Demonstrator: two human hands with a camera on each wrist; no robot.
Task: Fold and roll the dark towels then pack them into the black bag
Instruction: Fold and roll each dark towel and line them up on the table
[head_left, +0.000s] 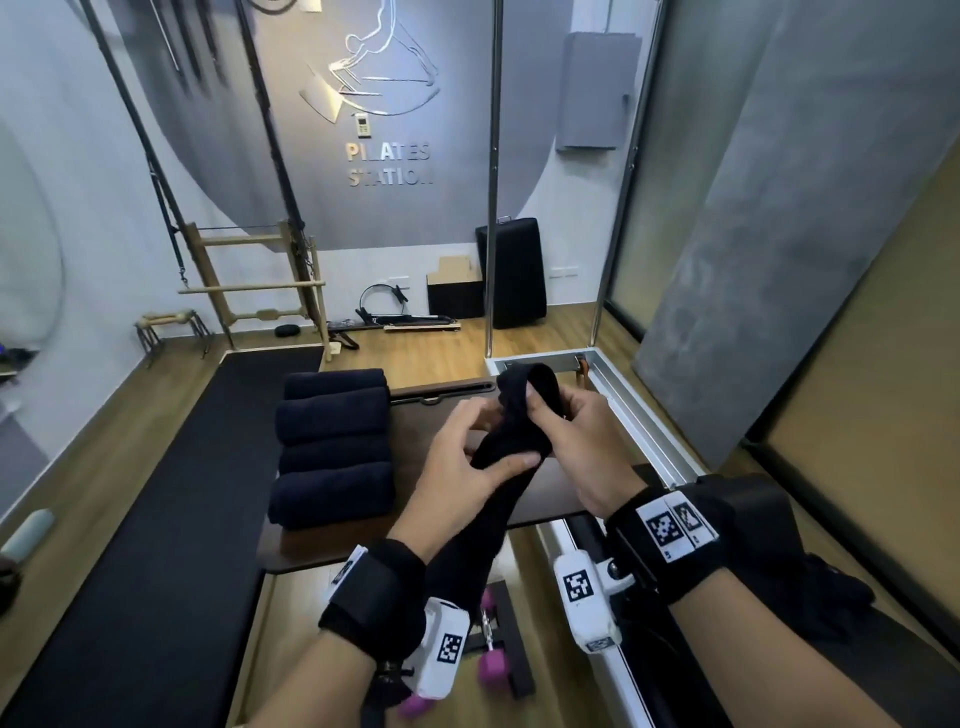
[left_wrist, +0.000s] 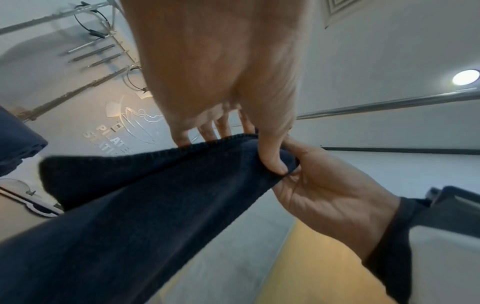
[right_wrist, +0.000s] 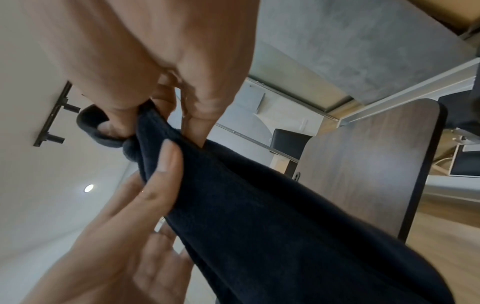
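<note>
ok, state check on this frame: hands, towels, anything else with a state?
left hand: pinching the held towel, thumb on top
right hand: gripping the same towel's upper end
held towel: unrolled, lifted, rest hanging down between the wrists
rolled towels: four, rolled, lying side by side on the table
black bag: can't pick it out

A dark wood-grain table (head_left: 431, 415) stands on a wooden floor (head_left: 447, 353). Left of the table lies a long black mat (head_left: 156, 519). Below the table's near edge sit purple dumbbells (head_left: 491, 660) on a dark stand. Far off, a grey wall bears the metal lettering "PILATES STATION" (head_left: 389, 165), with a wooden ladder frame (head_left: 249, 286), a black ring (head_left: 384, 299) and an upright black padded box (head_left: 517, 270) near its foot.
</note>
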